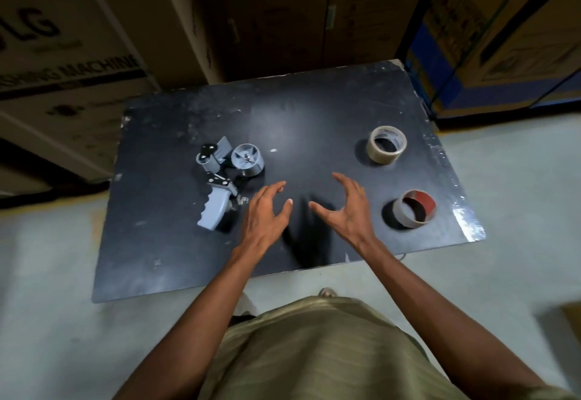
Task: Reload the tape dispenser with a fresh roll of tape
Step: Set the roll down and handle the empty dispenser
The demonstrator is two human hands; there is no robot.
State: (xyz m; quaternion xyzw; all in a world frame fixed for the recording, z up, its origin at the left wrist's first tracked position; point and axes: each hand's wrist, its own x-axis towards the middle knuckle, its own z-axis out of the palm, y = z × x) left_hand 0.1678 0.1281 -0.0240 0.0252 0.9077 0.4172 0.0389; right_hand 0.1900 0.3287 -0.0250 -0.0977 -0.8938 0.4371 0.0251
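Both hands hovered over the dark bench [314,110], the left hand [267,211] and right hand [342,208] each with a wide, empty grip. The tape dispenser [224,176] lay at ten o'clock, its spool bare. The fresh tape roll [387,145] sat at two o'clock, an empty core [415,209] at three.

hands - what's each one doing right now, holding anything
Left hand: open, empty, above the table.
Right hand: open, empty, above the table.
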